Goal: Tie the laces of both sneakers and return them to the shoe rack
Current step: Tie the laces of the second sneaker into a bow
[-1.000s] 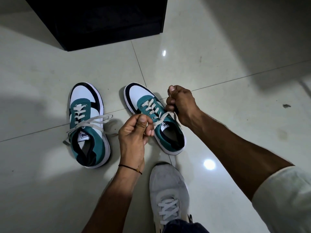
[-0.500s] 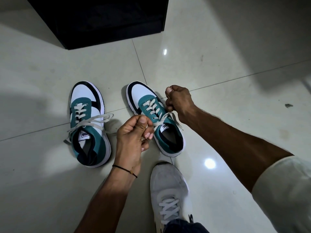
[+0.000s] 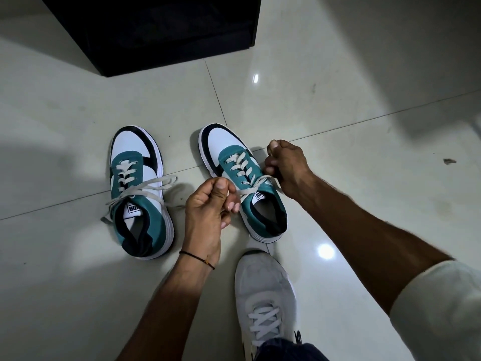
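Floor (image 3: 351,113) open R; black cabinet (image 3: 156,29) blocks ahead, grey shoe (image 3: 263,287) near.

the left hand (image 3: 208,204) is bare, and a thin black thread bracelet (image 3: 197,259) with a small orange bead circles the wrist just below it. that forearm is uncovered. the right hand (image 3: 289,165) is bare too, its forearm uncovered up to a pale off-white cloth sleeve (image 3: 440,308), rolled or pushed back into a thick soft cuff. below the bracelet, nearer the wearer, a light grey fabric running shoe (image 3: 264,290) with white crossed laces is worn on one foot, a dark blue trouser hem (image 3: 286,350) lying over its ankle.
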